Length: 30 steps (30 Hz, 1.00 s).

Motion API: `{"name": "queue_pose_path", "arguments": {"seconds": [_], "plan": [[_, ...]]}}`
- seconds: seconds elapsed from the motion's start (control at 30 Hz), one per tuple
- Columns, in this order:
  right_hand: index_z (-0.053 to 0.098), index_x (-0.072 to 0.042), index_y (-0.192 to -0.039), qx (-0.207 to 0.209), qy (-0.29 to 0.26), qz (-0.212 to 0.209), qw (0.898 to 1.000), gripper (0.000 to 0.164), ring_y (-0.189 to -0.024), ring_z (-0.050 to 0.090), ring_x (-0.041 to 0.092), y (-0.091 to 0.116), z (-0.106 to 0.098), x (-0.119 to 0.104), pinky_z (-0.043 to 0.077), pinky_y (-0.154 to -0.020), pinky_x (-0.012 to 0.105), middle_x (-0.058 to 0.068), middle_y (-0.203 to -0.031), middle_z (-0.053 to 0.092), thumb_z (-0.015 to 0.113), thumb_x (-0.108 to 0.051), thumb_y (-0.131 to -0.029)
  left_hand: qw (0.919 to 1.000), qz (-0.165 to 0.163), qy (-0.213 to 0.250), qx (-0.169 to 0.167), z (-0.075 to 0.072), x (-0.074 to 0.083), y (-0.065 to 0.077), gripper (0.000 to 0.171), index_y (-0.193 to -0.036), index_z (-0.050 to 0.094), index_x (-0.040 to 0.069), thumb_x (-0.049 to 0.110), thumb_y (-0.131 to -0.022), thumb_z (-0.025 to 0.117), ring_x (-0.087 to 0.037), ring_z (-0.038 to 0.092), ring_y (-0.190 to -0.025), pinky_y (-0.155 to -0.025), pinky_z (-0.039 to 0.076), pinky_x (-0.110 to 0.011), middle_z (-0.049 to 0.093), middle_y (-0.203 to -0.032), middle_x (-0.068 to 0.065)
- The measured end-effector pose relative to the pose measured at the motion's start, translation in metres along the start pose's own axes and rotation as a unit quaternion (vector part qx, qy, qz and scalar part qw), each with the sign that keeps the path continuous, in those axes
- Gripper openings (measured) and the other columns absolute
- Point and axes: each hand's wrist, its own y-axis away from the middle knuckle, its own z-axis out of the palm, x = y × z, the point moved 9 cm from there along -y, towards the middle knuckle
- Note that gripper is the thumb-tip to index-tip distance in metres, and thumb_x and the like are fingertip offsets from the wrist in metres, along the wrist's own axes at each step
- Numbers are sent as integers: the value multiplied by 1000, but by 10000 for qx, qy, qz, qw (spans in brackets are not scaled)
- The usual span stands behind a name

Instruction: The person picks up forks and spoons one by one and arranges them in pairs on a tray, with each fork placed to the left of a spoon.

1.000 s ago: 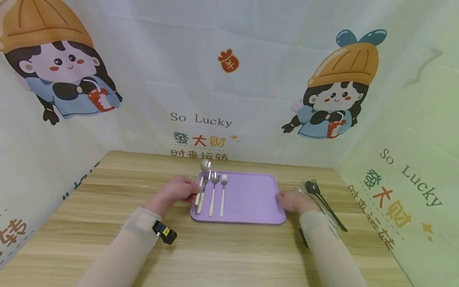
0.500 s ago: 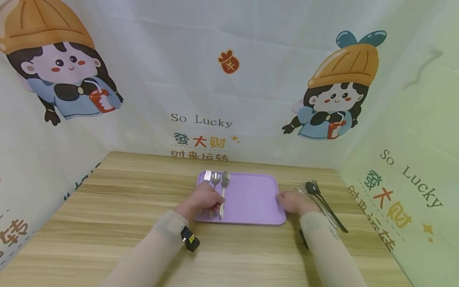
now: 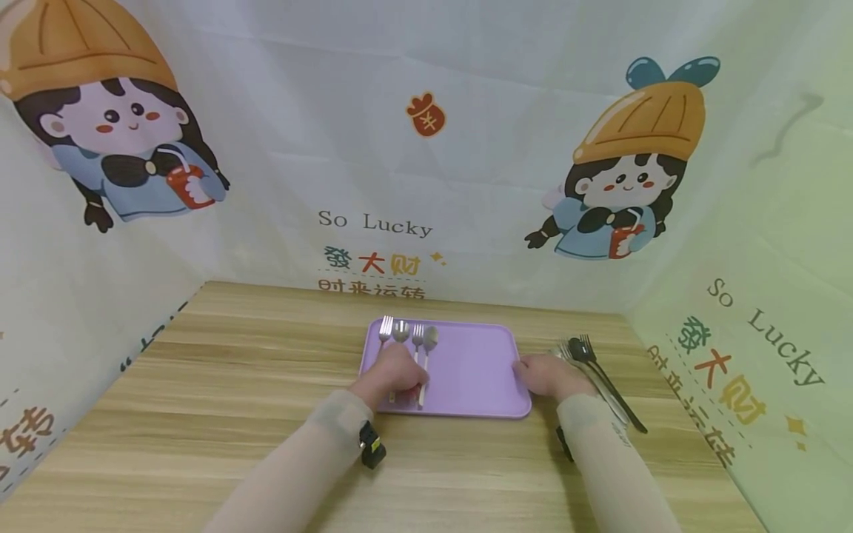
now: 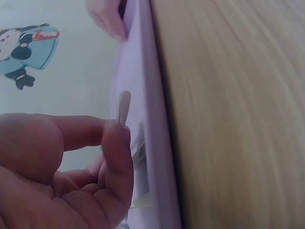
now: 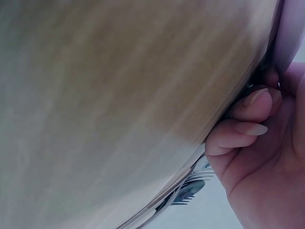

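Observation:
My left hand (image 3: 397, 368) pinches the pale handle (image 4: 125, 104) of a spoon (image 3: 431, 338) between thumb and index finger, over a purple tray (image 3: 473, 370). Left of that spoon a fork (image 3: 417, 334), another spoon (image 3: 400, 330) and another fork (image 3: 386, 327) lie side by side on the tray, their handles partly hidden by the hand. At the tray's right edge my right hand (image 3: 548, 373) grips the rim, its fingers (image 5: 238, 136) curled low against the table in the right wrist view.
Right of the right hand, several dark and silver forks and spoons (image 3: 603, 377) lie bunched on the wooden table (image 3: 466, 474), partly behind the wrist. A white printed cloth (image 3: 493, 185) hangs around the back and sides.
My left hand has carried the spoon from the tray's left edge rightward across the other cutlery, to the right of the second fork. The right hand and tray stay in place.

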Motion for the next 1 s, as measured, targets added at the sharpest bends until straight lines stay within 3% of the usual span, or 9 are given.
{"name": "queue_pose_path", "arguments": {"seconds": [0.2,0.33,0.53,1.0], "plan": [[57,-2,-134,25,54,-49,10000,48,-122,47,37,-1,1,0,36,-103,53,19,-132,56,36,-35,-106,9983,142,-476,303,2,11,0,10,-72,62,-1,2,-76,71,-18,56,-48,-41,42,-23,61,-60,-8],[57,-2,-134,30,46,-42,10000,48,-122,46,38,0,0,-1,36,-103,53,19,-133,55,36,-35,-106,9971,189,-587,447,5,14,-3,15,-77,58,-1,2,-74,73,-20,56,-55,-49,48,-27,59,-70,-9],[56,-2,-135,30,-3,-14,10000,49,-123,46,38,2,-1,-3,35,-103,53,19,-134,55,35,-35,-106,9944,238,-887,528,5,19,-4,18,-72,56,4,5,-75,74,-21,55,-63,-58,51,-31,58,-75,-9],[56,-2,-136,41,13,-7,10000,48,-124,45,37,0,1,-1,35,-104,53,19,-134,54,35,-34,-107,9952,286,-718,602,7,18,-5,20,-73,58,3,8,-75,77,-20,56,-62,-56,52,-29,59,-74,-8]]}}
